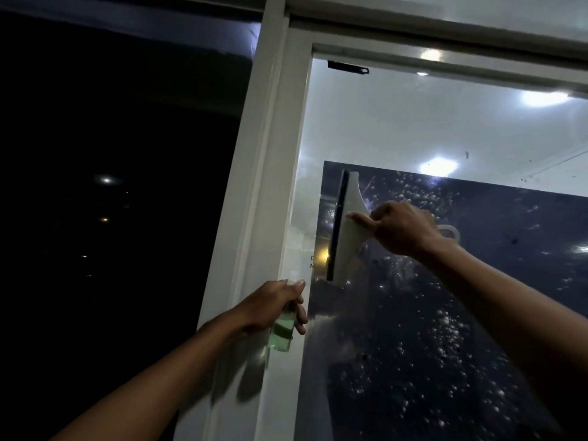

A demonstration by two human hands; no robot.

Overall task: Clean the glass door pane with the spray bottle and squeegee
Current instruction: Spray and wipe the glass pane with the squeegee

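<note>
White door frame (270,173) borders the droplet-speckled glass pane (445,313); right hand (404,229) grips the white squeegee (346,230), blade upright on glass; left hand (273,305) grips the greenish spray bottle (281,332).

Glass pane (445,313): glossy, droplet-speckled. Squeegee (348,224): matt white plastic, black rubber edge. Spray bottle (281,332): translucent plastic. Door frame (270,186): smooth, white.

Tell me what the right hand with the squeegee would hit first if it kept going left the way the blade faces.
Probably the white door frame. The right hand holds the white squeegee with its black blade towards the wet glass pane's left edge, where only a narrow strip of glass remains.
</note>
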